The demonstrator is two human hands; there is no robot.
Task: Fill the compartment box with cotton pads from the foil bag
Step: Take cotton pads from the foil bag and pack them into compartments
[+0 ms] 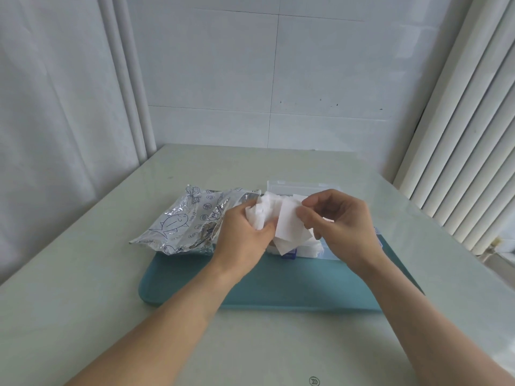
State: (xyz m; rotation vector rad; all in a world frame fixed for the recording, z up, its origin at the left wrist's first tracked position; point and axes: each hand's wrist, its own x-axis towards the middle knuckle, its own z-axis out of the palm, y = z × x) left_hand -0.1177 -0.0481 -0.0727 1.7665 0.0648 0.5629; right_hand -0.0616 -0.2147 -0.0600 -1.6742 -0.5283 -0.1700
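A crumpled silver foil bag (184, 221) with blue fish drawings lies on the table, left of centre. My left hand (243, 235) grips a loose bunch of white square cotton pads (267, 211) just right of the bag. My right hand (338, 221) pinches one of those pads (289, 227) at its upper right edge. Behind and under both hands stands the clear compartment box (295, 186), its lid raised at the back. More white pads (312, 247) lie in it; most of its compartments are hidden by my hands.
The bag and box rest on the far part of a teal mat (278, 288) on a pale green table (111, 316). White tiled walls and curtains close in the left and back; ribbed white slats stand at the right.
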